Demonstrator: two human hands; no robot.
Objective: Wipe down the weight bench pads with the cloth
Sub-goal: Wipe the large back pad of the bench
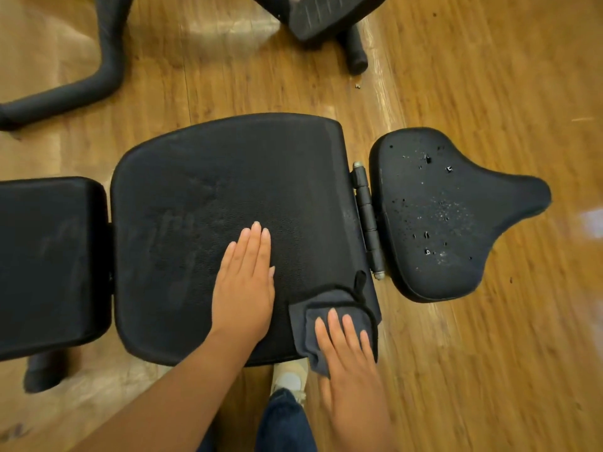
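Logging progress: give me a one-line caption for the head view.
Right hand presses dark folded cloth on black padded middle bench pad; left hand rests flat beside it.

Both bare forearms enter from the bottom of the frame and reach upward. The left hand (243, 282) lies just left of the frame's centre, palm down, its fingers straight, held close together and pointing toward the top edge; the thumb is tucked along its right side. Its forearm runs down and leftward to the lower left corner. The right hand (350, 363) sits lower and to the right, near the bottom centre, also palm down with fingers straight and slightly spread, tips pointing up. A leg in dark trousers and a pale shoe show between the two arms at the bottom.
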